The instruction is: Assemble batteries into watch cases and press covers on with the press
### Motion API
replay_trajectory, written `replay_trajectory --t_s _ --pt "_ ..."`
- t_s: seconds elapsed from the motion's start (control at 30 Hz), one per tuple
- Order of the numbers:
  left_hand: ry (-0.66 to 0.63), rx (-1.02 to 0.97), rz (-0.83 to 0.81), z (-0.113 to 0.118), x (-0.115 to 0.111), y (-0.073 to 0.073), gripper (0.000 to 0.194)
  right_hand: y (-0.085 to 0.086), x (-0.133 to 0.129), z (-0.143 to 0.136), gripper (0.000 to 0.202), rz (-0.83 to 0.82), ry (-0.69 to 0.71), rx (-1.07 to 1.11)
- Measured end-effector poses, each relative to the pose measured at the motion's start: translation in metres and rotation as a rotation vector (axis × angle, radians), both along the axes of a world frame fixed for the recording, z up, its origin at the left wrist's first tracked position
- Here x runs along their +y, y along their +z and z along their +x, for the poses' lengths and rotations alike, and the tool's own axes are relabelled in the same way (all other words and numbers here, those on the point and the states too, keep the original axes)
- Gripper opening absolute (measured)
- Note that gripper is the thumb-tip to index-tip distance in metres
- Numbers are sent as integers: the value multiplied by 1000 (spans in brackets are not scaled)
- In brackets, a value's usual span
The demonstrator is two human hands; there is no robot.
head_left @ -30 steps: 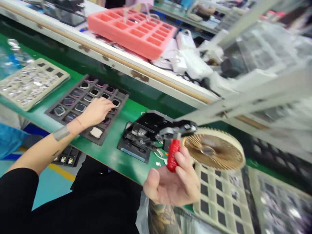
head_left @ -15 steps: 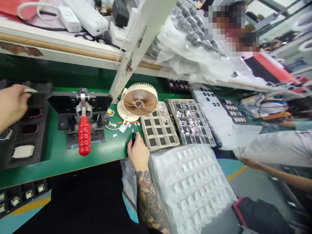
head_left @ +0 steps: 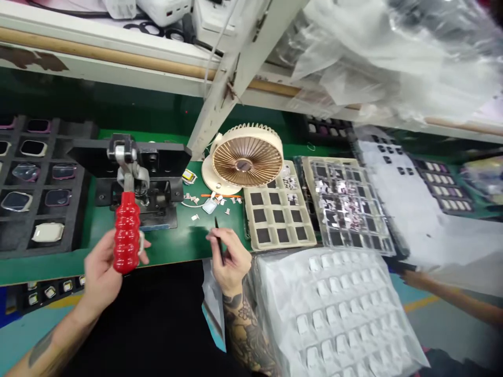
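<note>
My left hand (head_left: 102, 272) is closed behind the red handle (head_left: 126, 235) of a black toggle-clamp press (head_left: 157, 196). A pale watch case (head_left: 141, 242) shows just right of the handle, between my fingers; the handle hides most of it. My right hand (head_left: 233, 257) pinches dark tweezers (head_left: 218, 238), tip pointing up, above the green bench. Small white pieces (head_left: 195, 217) lie beyond it, near an orange stick (head_left: 220, 196). On the left, a dark foam tray (head_left: 78, 209) holds several watch cases, among them a cream one (head_left: 47, 232).
A cream fan (head_left: 247, 157) stands behind my right hand. To its right are a beige compartment tray (head_left: 281, 238) and a clear tray (head_left: 340, 209) with small parts. A white blister tray (head_left: 341, 309) sits at front right. Another person's arm (head_left: 444, 293) reaches in at far right.
My left hand has come from the foam tray to behind the red handle, carrying the pale watch case. My right hand, with the tweezers, has moved back from the small pieces. The view has shifted.
</note>
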State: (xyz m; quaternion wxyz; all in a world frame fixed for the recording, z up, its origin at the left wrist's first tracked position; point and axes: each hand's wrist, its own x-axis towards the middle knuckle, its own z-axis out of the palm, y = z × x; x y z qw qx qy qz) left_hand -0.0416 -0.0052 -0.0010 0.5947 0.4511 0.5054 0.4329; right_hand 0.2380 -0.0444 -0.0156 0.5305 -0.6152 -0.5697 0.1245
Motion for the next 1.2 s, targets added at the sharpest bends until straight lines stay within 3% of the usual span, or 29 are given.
replay_trajectory --t_s 0.13,0.23,0.3,0.37,0.5,0.63,0.8,0.93,1.03,1.13,1.2 --pt "-97 -107 -88 28 7 -5 42 -4 0 0 19 -59 -132 -131" --pt "-157 -81 -69 31 10 -8 47 -2 -4 -7 16 -15 -179 -43" --pt "-191 -71 -40 32 10 -10 49 2 -5 -20 16 17 -135 145" --pt "-205 -61 -12 33 10 -11 48 7 -3 -37 15 8 -7 304" --pt "-188 -59 10 38 9 -6 45 11 4 -65 20 73 170 263" --pt "-143 -59 25 40 4 -2 46 10 9 -71 23 122 179 156" --pt "-121 -38 75 38 0 0 42 14 11 -72 22 100 178 187" --pt "-149 -59 101 36 1 0 42 15 13 -77 8 -70 132 411" --pt "-158 -134 63 35 3 0 45 16 9 -76 12 -144 218 593" --pt "-106 -196 4 38 7 1 47 19 1 -68 9 -47 294 530" --pt "-76 -230 -39 41 9 2 48 20 0 -62 12 45 212 480"
